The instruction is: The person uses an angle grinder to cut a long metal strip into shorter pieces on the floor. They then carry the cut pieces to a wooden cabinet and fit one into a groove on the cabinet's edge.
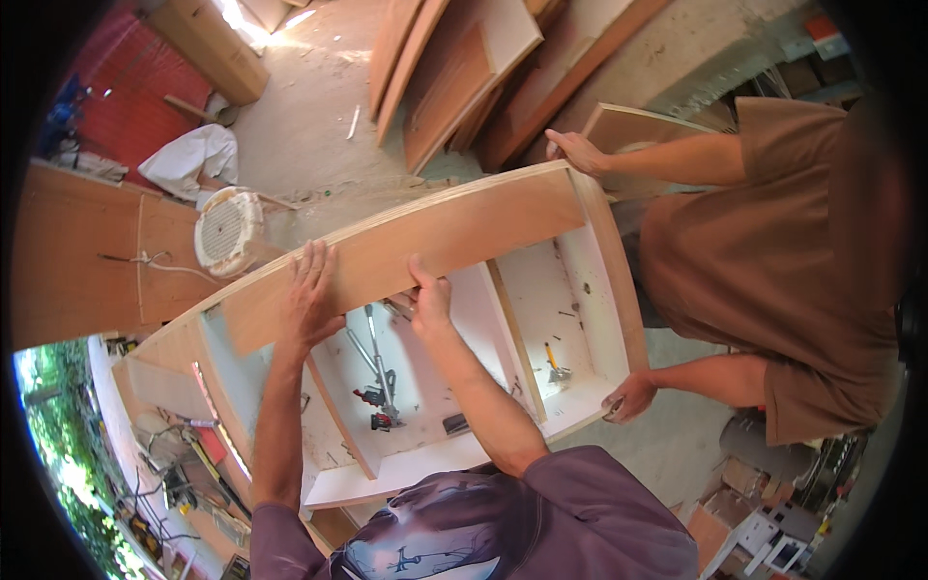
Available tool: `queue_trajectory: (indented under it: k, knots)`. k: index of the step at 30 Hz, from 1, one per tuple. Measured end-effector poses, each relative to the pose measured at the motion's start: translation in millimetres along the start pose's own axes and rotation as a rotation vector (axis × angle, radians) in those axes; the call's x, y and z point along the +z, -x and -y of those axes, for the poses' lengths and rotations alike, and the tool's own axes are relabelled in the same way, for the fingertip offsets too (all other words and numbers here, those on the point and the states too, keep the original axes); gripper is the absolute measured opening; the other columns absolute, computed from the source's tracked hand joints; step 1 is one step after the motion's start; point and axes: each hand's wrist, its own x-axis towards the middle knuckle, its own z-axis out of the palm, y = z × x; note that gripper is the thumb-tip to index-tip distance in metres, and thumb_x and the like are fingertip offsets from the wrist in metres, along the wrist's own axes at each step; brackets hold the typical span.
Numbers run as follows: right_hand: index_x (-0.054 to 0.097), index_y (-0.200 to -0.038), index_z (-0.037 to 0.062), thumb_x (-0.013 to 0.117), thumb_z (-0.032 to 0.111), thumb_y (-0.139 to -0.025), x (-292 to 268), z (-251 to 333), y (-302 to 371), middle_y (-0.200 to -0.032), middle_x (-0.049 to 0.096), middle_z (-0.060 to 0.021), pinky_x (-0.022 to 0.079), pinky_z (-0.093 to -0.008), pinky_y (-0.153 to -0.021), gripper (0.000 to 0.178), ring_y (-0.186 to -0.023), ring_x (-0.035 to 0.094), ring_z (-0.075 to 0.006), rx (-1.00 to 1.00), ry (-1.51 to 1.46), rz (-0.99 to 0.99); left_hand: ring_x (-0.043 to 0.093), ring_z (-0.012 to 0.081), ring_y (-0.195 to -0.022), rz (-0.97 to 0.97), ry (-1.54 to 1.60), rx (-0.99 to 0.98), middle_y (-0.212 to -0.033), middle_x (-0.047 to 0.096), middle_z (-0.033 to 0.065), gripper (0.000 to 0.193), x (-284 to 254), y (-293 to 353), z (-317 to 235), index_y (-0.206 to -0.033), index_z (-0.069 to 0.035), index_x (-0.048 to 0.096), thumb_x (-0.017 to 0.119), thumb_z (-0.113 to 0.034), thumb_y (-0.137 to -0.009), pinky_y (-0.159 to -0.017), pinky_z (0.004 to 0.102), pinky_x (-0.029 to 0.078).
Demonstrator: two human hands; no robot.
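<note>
A long wooden panel (464, 232) lies along the far side of an open wooden cabinet frame (628, 290) with white inner faces. My left hand (311, 302) rests on the panel's left part, fingers stretched toward the far edge. On the panel's near edge my right hand (428, 300) is closed, one digit laid on top and the others curled at the edge, partly hidden. Below my hands, inside the frame, lie a metal tool with a red-and-black end (384, 387), a small dark block (455, 423) and a yellow-handled tool (555, 362).
At the right, a person in a brown shirt (764, 261) has one hand (578, 153) at the frame's far corner and another hand (630, 394) on its near corner. Wooden boards (454, 87) lean beyond. A white stool (228, 232) stands at the left, tools (184, 454) nearer.
</note>
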Motion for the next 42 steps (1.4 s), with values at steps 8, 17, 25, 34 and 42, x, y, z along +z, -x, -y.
queue_trajectory:
  k: [8, 17, 25, 34, 42]
  knots:
    - [0.055, -0.140, -0.0042, 0.073, 0.031, -0.110, 2, -4, 0, -0.121, 0.072, -0.0186, 0.074, -0.0439, -0.078, 0.050, -0.101, 0.080, -0.0280, -0.072, 0.038, -0.006, 0.021, 0.0392, -0.171, -0.061, 0.019, -0.004, -0.182, 0.030, 0.0200, 0.141, 14, -3, 4, -0.177, -0.005, 0.026, 0.096, -0.010, -0.055, -0.140, 0.0596, 0.018]
    - [0.060, -0.139, -0.0006, 0.073, 0.033, -0.110, -1, -6, -5, -0.124, 0.072, -0.0169, 0.072, -0.0446, -0.085, 0.046, -0.102, 0.079, -0.0274, -0.026, 0.062, -0.034, 0.019, 0.0410, -0.172, -0.078, 0.107, 0.009, -0.183, 0.028, 0.0203, 0.142, 24, -4, 10, -0.178, -0.006, 0.024, 0.096, -0.009, -0.055, -0.140, 0.0604, 0.016]
    - [0.053, -0.146, -0.0026, 0.075, 0.033, -0.109, 0, 6, 8, -0.127, 0.072, -0.0193, 0.072, -0.0469, -0.087, 0.056, -0.107, 0.079, -0.0296, -0.029, -0.023, 0.004, 0.019, 0.0428, -0.171, 0.003, -0.001, -0.039, -0.183, 0.028, 0.0202, 0.146, 11, -5, -1, -0.178, -0.006, 0.024, 0.102, -0.009, -0.054, -0.138, 0.0636, 0.019]
    - [0.039, -0.161, 0.0068, 0.083, 0.028, -0.103, -18, 24, -17, -0.155, 0.055, -0.0130, 0.059, -0.0430, -0.108, 0.076, -0.137, 0.061, -0.0264, -0.264, -0.066, -0.226, 0.024, 0.0440, -0.169, -0.044, -0.028, -0.014, -0.181, 0.031, 0.0215, 0.133, 17, -4, 2, -0.175, -0.004, 0.030, 0.097, -0.007, -0.061, -0.137, 0.0638, 0.022]
    - [0.044, -0.162, 0.0179, 0.084, 0.020, -0.102, -71, 50, -50, -0.147, 0.061, 0.0008, 0.052, -0.0327, -0.098, 0.072, -0.126, 0.061, -0.0153, -0.369, -0.189, -0.057, 0.029, 0.0421, -0.168, -0.187, -0.094, 0.032, -0.178, 0.037, 0.0202, 0.123, 29, 0, -6, -0.174, -0.003, 0.032, 0.092, -0.009, -0.066, -0.136, 0.0623, 0.024]
